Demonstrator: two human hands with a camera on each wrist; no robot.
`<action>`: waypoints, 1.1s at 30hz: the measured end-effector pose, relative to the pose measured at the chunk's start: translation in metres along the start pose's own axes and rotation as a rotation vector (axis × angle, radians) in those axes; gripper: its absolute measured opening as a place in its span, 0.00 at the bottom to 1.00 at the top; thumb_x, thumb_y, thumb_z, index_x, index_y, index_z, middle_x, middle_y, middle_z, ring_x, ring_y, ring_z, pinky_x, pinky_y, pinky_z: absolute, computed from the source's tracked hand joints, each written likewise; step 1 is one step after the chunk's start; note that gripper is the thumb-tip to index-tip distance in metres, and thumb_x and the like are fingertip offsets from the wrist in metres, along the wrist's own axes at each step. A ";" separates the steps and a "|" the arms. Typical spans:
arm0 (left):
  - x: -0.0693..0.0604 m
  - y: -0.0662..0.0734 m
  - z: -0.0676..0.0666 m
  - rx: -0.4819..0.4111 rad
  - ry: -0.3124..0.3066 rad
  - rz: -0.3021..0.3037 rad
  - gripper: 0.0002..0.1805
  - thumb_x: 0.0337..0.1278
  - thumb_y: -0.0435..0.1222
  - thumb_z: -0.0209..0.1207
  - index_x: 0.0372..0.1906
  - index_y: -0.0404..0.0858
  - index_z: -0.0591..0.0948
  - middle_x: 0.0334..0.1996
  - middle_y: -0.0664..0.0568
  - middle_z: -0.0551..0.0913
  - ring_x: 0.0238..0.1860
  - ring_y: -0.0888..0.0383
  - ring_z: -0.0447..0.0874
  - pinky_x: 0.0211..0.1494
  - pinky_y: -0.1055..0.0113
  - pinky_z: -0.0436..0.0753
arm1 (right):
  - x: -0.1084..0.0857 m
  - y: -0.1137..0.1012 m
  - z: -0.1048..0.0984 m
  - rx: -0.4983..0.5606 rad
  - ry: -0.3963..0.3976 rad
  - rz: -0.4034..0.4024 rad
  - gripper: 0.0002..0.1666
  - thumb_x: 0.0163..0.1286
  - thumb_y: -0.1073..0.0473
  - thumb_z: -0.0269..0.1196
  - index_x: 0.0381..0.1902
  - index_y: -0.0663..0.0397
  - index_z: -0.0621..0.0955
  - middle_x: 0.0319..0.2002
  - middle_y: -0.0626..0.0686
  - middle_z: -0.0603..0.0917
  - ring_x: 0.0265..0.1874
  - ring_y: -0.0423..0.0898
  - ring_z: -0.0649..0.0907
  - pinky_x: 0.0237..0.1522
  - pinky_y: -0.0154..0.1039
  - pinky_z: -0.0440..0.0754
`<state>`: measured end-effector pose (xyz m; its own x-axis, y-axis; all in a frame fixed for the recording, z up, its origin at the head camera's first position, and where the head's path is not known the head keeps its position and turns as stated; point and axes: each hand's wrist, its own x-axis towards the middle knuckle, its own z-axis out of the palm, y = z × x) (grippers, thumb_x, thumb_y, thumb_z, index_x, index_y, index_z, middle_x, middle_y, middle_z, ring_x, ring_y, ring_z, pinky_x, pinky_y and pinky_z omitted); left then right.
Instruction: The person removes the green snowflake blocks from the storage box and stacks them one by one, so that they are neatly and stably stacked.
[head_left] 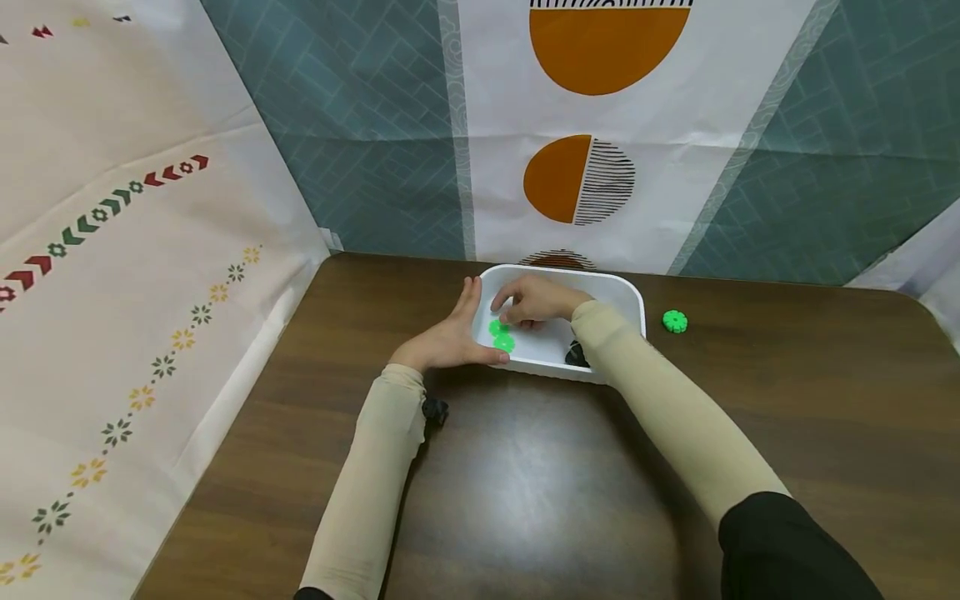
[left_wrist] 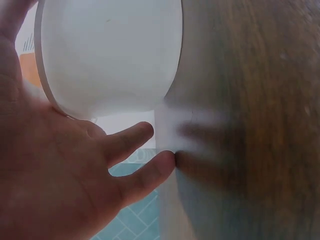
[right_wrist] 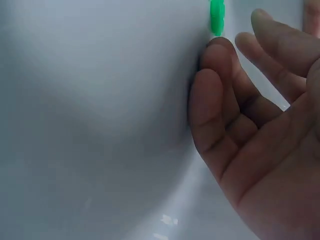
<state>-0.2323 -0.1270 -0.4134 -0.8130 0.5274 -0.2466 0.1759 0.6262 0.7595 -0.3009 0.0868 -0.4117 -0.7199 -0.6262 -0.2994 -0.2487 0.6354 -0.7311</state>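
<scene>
A white plastic tray stands at the far side of the table. My left hand spreads straight fingers against its left end, the thumb lying by the front rim; the left wrist view shows those fingers beside the tray wall. Inside the tray, my right hand reaches down with loosely bent fingers. Just by its fingertips lie two green notched discs, one behind the other. Past the fingertips in the right wrist view, a green disc appears edge-on, and no object shows between thumb and fingers.
Another green notched disc lies on the brown wooden table, right of the tray. A patterned cloth hangs behind the table, and a white cloth borders the left edge. A black camera sits under the left wrist.
</scene>
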 end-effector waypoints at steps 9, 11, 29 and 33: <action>-0.001 -0.001 -0.002 0.006 0.018 -0.013 0.75 0.49 0.54 0.74 0.79 0.45 0.25 0.79 0.48 0.19 0.79 0.48 0.33 0.75 0.52 0.55 | 0.007 -0.003 0.011 -0.146 0.049 -0.023 0.10 0.70 0.64 0.66 0.48 0.55 0.84 0.31 0.54 0.78 0.26 0.46 0.76 0.29 0.37 0.74; -0.002 -0.001 -0.002 -0.002 0.019 -0.012 0.75 0.49 0.54 0.74 0.79 0.45 0.25 0.79 0.48 0.19 0.79 0.48 0.33 0.75 0.52 0.55 | 0.008 -0.002 0.011 -0.140 0.058 -0.008 0.08 0.71 0.65 0.64 0.46 0.55 0.84 0.29 0.54 0.78 0.24 0.46 0.76 0.27 0.37 0.75; 0.002 0.000 0.003 0.008 0.009 -0.003 0.74 0.50 0.53 0.74 0.79 0.43 0.25 0.79 0.49 0.19 0.79 0.48 0.32 0.76 0.54 0.54 | 0.004 0.006 0.009 -0.200 0.087 0.040 0.15 0.66 0.59 0.70 0.49 0.55 0.81 0.29 0.54 0.80 0.22 0.46 0.77 0.29 0.39 0.76; 0.003 0.001 0.003 0.000 0.013 -0.010 0.74 0.50 0.52 0.74 0.79 0.44 0.25 0.78 0.52 0.18 0.79 0.49 0.32 0.76 0.55 0.55 | 0.003 0.006 0.008 -0.256 0.080 0.036 0.16 0.65 0.59 0.71 0.48 0.54 0.79 0.34 0.54 0.78 0.28 0.48 0.76 0.33 0.41 0.74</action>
<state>-0.2333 -0.1229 -0.4150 -0.8222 0.5133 -0.2462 0.1674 0.6313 0.7573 -0.2992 0.0846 -0.4218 -0.7774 -0.5703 -0.2653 -0.3709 0.7563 -0.5390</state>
